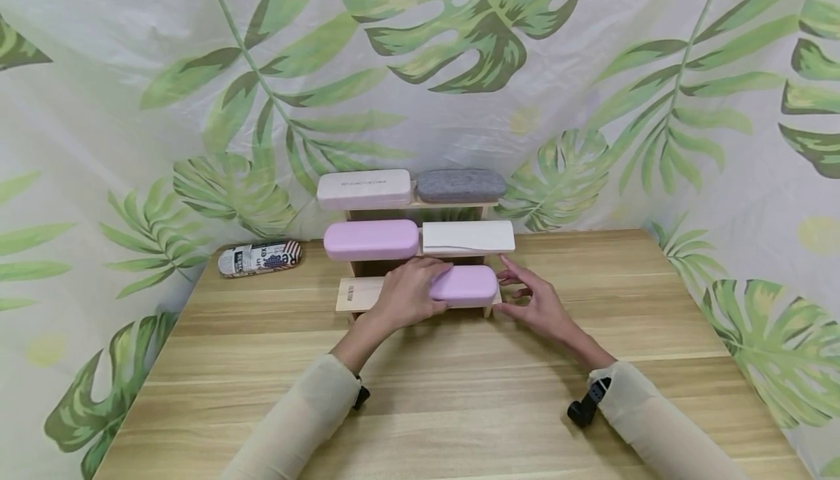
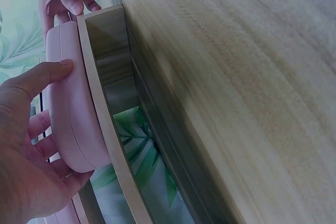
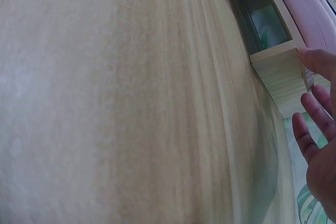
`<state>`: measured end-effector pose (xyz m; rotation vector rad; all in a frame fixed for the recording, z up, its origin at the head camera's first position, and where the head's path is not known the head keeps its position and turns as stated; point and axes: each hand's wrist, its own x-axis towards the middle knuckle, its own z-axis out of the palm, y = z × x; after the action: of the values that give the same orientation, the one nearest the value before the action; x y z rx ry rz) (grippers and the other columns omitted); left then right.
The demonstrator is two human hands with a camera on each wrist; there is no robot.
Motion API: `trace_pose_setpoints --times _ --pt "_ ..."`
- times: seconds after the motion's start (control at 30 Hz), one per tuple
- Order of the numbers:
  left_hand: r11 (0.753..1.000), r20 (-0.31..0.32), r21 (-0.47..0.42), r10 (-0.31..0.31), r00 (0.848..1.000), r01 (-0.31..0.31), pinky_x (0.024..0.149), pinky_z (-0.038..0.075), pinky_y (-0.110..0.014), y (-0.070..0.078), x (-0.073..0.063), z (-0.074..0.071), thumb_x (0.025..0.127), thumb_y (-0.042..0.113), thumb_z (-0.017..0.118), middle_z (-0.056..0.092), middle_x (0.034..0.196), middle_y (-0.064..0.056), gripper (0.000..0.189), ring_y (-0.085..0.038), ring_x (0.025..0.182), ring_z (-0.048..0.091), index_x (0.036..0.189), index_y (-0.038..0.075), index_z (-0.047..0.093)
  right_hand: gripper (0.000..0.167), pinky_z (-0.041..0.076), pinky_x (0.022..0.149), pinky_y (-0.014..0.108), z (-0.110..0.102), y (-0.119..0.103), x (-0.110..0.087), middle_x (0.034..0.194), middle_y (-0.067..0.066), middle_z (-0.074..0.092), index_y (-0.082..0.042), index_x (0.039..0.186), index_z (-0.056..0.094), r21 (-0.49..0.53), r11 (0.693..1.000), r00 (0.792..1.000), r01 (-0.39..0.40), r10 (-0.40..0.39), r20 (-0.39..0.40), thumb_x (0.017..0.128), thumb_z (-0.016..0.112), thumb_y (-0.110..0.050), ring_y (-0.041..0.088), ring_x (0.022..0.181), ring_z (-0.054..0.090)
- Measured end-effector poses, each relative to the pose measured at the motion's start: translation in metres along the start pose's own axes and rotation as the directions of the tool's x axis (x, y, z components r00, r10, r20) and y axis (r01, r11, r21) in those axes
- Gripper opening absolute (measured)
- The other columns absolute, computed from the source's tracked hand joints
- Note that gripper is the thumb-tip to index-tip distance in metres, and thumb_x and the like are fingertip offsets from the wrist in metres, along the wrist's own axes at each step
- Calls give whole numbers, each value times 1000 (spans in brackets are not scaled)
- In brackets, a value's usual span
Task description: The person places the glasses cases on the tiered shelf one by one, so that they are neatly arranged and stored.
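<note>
A pink glasses case (image 1: pixel 464 285) lies on the right part of the bottom tier of a wooden three-step rack (image 1: pixel 359 295). My left hand (image 1: pixel 408 292) holds its left end, with the thumb on the front side and the fingers behind, as the left wrist view shows. At the rack's right end is my right hand (image 1: pixel 534 301), its fingers spread apart. In the right wrist view, the right thumb (image 3: pixel 318 60) is at the corner of the tier, close to the pink case's end; whether it touches the case I cannot tell.
A second pink case (image 1: pixel 370 239) and a white case (image 1: pixel 468 237) share the middle tier. On top are a pale case (image 1: pixel 364 188) and a grey fabric case (image 1: pixel 461 184). A printed case (image 1: pixel 259 258) lies on the wooden table (image 1: pixel 459 407) at the left, before a leaf-patterned cloth (image 1: pixel 459 122).
</note>
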<state>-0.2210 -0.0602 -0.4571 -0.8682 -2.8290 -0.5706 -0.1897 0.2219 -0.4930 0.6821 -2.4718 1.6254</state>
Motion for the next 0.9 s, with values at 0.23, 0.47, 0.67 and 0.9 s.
trace_pose_setpoints --times 0.23,0.47,0.67,0.9 --pt "1000 -8 7 10 1000 -10 92 59 -48 0 1 2 77 36 93 68 141 -4 69 -27 129 64 140 17 70 86 55 87 69 0 1 1 129 35 65 10 156 41 -2 1000 1000 5 -5 -4 81 83 15 57 116 63" --pt "1000 -10 -7 10 1000 -10 93 58 -48 4 2 2 78 35 93 69 141 -5 68 -28 130 63 140 16 70 90 56 86 68 2 30 2 132 34 64 8 158 40 -28 1000 1000 -5 5 -11 79 84 16 54 118 64" --pt "1000 -6 -2 8 1000 -8 93 59 -49 7 3 3 78 36 93 68 142 -5 69 -29 130 64 140 17 70 93 59 87 61 1 37 1 134 27 66 -1 161 41 -27 1000 1000 -8 8 -14 80 88 8 44 118 66" --pt "1000 -24 4 14 1000 -13 91 59 -48 7 4 6 77 36 93 69 140 -4 68 -27 127 65 139 17 71 92 61 88 53 0 35 1 134 22 67 -7 161 44 -35 999 1000 -16 16 -4 81 89 3 38 118 67"
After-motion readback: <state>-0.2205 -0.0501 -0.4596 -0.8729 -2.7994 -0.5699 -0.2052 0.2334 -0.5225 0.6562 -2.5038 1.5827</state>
